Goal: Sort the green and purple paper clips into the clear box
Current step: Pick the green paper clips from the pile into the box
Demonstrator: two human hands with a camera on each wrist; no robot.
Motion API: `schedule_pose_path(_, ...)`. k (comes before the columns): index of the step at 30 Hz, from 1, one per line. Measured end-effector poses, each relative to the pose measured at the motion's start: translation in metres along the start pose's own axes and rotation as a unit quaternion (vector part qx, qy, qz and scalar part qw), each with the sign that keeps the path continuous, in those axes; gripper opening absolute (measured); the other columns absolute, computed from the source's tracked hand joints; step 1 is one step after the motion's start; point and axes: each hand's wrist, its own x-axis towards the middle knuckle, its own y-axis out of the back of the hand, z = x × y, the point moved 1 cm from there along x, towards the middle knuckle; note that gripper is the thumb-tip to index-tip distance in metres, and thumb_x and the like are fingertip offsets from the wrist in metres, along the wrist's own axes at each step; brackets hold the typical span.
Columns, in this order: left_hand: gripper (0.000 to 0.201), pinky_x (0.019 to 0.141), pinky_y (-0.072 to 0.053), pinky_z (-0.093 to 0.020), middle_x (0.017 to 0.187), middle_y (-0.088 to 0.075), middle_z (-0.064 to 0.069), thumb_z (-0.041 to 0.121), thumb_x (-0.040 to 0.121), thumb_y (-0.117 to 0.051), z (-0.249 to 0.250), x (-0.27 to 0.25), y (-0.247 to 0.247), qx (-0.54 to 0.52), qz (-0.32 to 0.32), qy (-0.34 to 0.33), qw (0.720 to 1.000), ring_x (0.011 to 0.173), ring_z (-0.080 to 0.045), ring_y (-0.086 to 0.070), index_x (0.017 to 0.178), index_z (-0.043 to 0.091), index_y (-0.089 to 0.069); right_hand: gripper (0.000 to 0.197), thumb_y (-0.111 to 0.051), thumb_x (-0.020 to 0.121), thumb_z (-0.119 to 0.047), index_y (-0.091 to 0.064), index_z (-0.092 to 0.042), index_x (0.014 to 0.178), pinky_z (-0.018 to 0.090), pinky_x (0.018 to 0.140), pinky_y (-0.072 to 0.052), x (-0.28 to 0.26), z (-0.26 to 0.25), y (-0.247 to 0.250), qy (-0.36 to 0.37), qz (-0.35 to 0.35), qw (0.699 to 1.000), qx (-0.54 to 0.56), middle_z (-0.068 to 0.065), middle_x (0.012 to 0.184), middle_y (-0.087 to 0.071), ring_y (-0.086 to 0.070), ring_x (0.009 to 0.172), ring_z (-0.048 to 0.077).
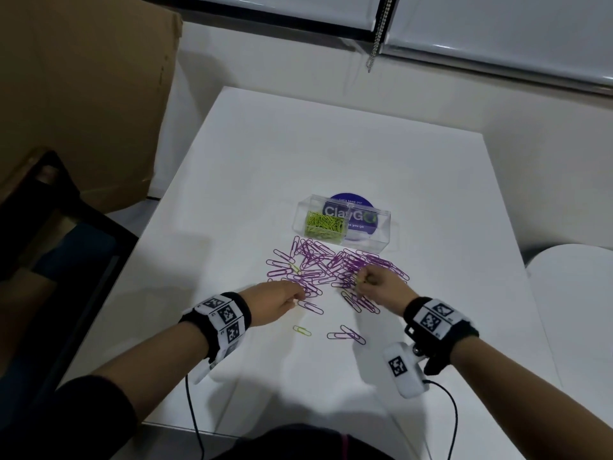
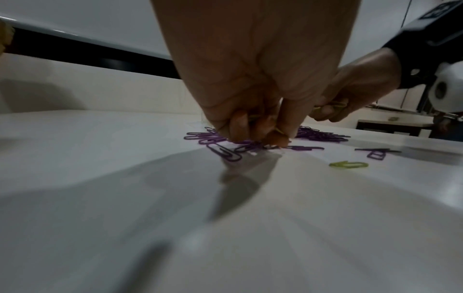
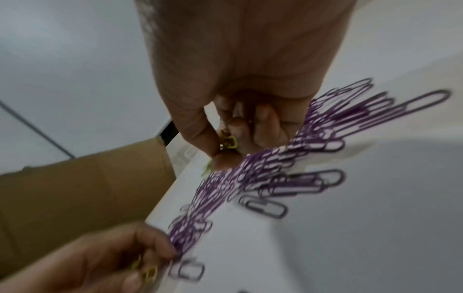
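A heap of purple paper clips lies on the white table, just in front of the clear box. The box's left compartment holds green clips; its right one looks bare. My left hand reaches down at the heap's near left edge, its curled fingers holding green clips. My right hand is at the heap's near right, pinching green clips. A loose green clip lies near the left wrist, another green clip in the heap's left part.
A few purple clips lie apart near the front. A blue round sticker shows through the box. A brown cardboard box stands left of the table, a dark chair below it. Cables trail from both wrists.
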Motion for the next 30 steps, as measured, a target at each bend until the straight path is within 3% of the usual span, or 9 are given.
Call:
schedule_pose_path(2,0.033,0.097,-0.037,-0.022,0.127,-0.055,-0.002,0.011,0.097,-0.034,0.004,0.0,-0.001,-0.003,0.0,-0.006,1.0,0.115,-0.018,-0.052,0.125,0.012,-0.052,0.027,-0.051,0.086,0.005,-0.046,-0.016,0.069,0.014,0.041,-0.031,-0.001,0.003,0.011,-0.012,0.019,0.998,0.052,0.002,0.061,-0.057,-0.041,0.046,0.01)
schedule_pose_path(5,0.031,0.08,-0.034,-0.017,0.121,-0.057,-0.002,0.007,0.094,-0.034,0.011,-0.001,-0.003,-0.017,-0.009,-0.008,1.0,0.094,-0.015,-0.05,0.115,0.01,-0.056,0.027,-0.046,0.087,0.008,-0.048,-0.014,0.071,0.011,0.033,-0.025,-0.002,0.012,0.018,-0.048,0.034,0.987,0.152,0.002,0.053,-0.053,-0.035,0.034,0.004)
schedule_pose_path(8,0.022,0.081,-0.04,-0.027,0.112,-0.059,-0.008,0.01,0.092,-0.037,0.015,-0.002,-0.008,-0.007,-0.026,-0.016,1.0,0.085,-0.015,-0.045,0.102,0.009,-0.057,0.029,-0.042,0.087,0.007,-0.056,-0.013,0.071,0.01,0.035,-0.022,-0.002,0.021,0.016,-0.081,0.056,0.973,0.209,-0.003,0.045,-0.05,-0.034,0.032,0.003)
schedule_pose_path(11,0.017,0.081,-0.04,-0.027,0.111,-0.059,-0.007,0.023,0.091,-0.047,0.018,-0.002,-0.016,0.036,-0.039,-0.029,0.998,0.088,-0.018,-0.049,0.101,0.012,-0.056,0.028,-0.045,0.087,-0.002,-0.057,-0.011,0.063,0.012,0.037,-0.022,0.001,0.027,0.012,-0.1,0.06,0.967,0.227,-0.001,0.049,-0.045,-0.034,0.033,0.004)
schedule_pose_path(15,0.029,0.081,-0.036,-0.024,0.118,-0.055,-0.002,0.033,0.092,-0.051,0.02,0.0,-0.022,0.089,-0.057,-0.034,0.994,0.108,-0.021,-0.053,0.112,0.012,-0.053,0.04,-0.061,0.088,-0.02,-0.034,-0.018,0.057,0.015,0.036,-0.023,0.002,0.028,0.01,-0.088,0.041,0.983,0.154,-0.005,0.048,-0.033,-0.029,0.036,0.006)
schedule_pose_path(20,0.024,0.085,-0.038,-0.025,0.115,-0.055,-0.004,0.029,0.095,-0.048,0.021,0.002,-0.024,0.075,-0.048,-0.031,0.996,0.105,-0.02,-0.053,0.107,0.01,-0.056,0.03,-0.058,0.088,-0.006,-0.042,-0.013,0.064,0.018,0.037,-0.031,-0.004,0.037,0.018,-0.079,0.027,0.985,0.15,0.005,0.05,-0.045,-0.037,0.045,0.017)
schedule_pose_path(23,0.015,0.077,-0.036,-0.026,0.095,-0.05,-0.001,0.025,0.095,-0.046,0.019,0.005,-0.022,0.046,-0.037,-0.037,0.998,0.09,-0.022,-0.05,0.094,0.011,-0.053,0.022,-0.059,0.087,-0.007,-0.049,-0.014,0.069,0.017,0.043,-0.034,-0.011,0.037,0.02,-0.056,0.011,0.996,0.066,-0.001,0.055,-0.044,-0.038,0.042,0.009)
schedule_pose_path(26,0.01,0.062,-0.032,-0.024,0.072,-0.043,0.008,0.019,0.092,-0.046,0.015,0.006,-0.017,-0.014,-0.008,-0.026,1.0,0.074,-0.018,-0.041,0.084,0.017,-0.041,0.018,-0.067,0.081,-0.022,-0.054,-0.022,0.069,0.024,0.063,-0.039,-0.017,0.041,0.015,-0.01,-0.011,0.992,-0.127,-0.005,0.068,-0.054,-0.048,0.06,0.009)
schedule_pose_path(30,0.014,0.063,-0.037,-0.019,0.077,-0.049,0.009,0.014,0.094,-0.042,0.009,0.01,-0.004,-0.074,0.001,-0.001,0.997,0.07,-0.012,-0.044,0.103,0.015,-0.053,0.016,-0.062,0.084,-0.035,-0.05,-0.025,0.081,0.028,0.078,-0.042,-0.017,0.052,0.007,0.009,-0.048,0.949,-0.311,-0.009,0.091,-0.054,-0.053,0.084,0.014)
